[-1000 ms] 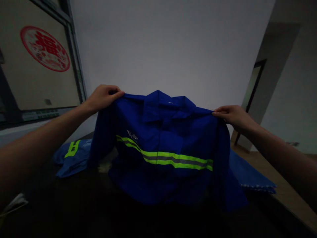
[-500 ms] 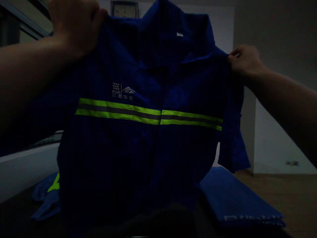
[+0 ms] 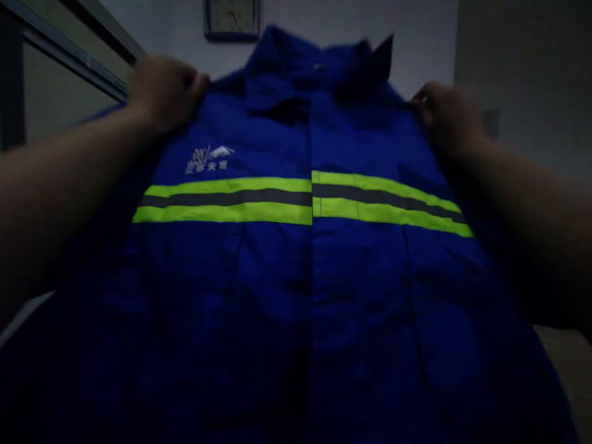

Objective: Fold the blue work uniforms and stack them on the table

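Observation:
A blue work jacket (image 3: 277,271) fills most of the head view, its front facing me and its collar at the top. Across the chest runs a yellow-green and grey reflective band (image 3: 231,200), with a pale embroidered logo (image 3: 210,159) above it on the left. My left hand (image 3: 161,89) is closed on the jacket's shoulder at the left. At the opposite shoulder, my right hand (image 3: 446,117) pinches the cloth and is somewhat blurred. Both sleeves hang in shadow beneath my forearms, and the jacket's lower hem lies outside the picture.
A square wall clock (image 3: 232,18) hangs on the pale wall behind the collar. Window framing (image 3: 69,46) slants across the upper left. Some brownish floor (image 3: 562,354) shows at the lower right. The room is dim.
The jacket has come closer and spread flatter, covering the blue clothes seen lower down before. My left hand has moved slightly right and down; the collar sits lower and the clock shows more fully.

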`<action>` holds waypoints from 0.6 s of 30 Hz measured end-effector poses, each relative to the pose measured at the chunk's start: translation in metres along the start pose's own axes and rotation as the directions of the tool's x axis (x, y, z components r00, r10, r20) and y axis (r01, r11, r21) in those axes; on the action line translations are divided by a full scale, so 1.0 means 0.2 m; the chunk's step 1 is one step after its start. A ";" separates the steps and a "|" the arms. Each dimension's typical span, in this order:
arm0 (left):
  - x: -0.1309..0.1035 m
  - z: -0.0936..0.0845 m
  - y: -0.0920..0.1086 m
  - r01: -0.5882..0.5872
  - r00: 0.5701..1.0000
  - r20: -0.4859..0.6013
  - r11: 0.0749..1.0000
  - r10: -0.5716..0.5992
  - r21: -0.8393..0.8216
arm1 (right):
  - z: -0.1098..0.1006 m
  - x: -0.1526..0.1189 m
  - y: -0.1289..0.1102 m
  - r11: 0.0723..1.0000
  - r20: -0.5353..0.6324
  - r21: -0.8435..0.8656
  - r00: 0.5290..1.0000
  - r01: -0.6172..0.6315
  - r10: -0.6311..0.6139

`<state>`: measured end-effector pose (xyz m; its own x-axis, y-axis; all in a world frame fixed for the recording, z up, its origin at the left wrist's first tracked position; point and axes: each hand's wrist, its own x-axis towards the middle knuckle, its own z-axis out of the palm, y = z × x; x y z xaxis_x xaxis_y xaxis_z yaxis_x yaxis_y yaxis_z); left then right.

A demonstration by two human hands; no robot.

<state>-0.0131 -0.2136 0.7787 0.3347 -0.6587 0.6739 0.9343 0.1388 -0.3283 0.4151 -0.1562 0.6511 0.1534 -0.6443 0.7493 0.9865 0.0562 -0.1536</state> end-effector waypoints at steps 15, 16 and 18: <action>-2.22 1.11 0.57 0.185 0.307 0.951 0.977 0.047 -0.108 | 1.20 -1.88 -0.47 0.980 0.950 0.197 0.252 -0.019 -0.186; -2.32 1.13 0.59 0.195 0.278 0.959 0.973 0.064 -0.122 | 1.21 -1.96 -0.51 0.976 0.949 0.213 0.246 -0.036 -0.198; -2.46 1.14 0.61 0.213 0.232 0.969 0.967 0.087 -0.137 | 1.23 -2.11 -0.56 0.975 0.955 0.213 0.227 -0.067 -0.193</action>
<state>-0.0364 0.2967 0.5581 0.2774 0.5757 0.7692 0.9582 -0.1078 -0.2649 0.2544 0.2974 0.5116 -0.1015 0.5711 0.8146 0.9635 0.2603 -0.0625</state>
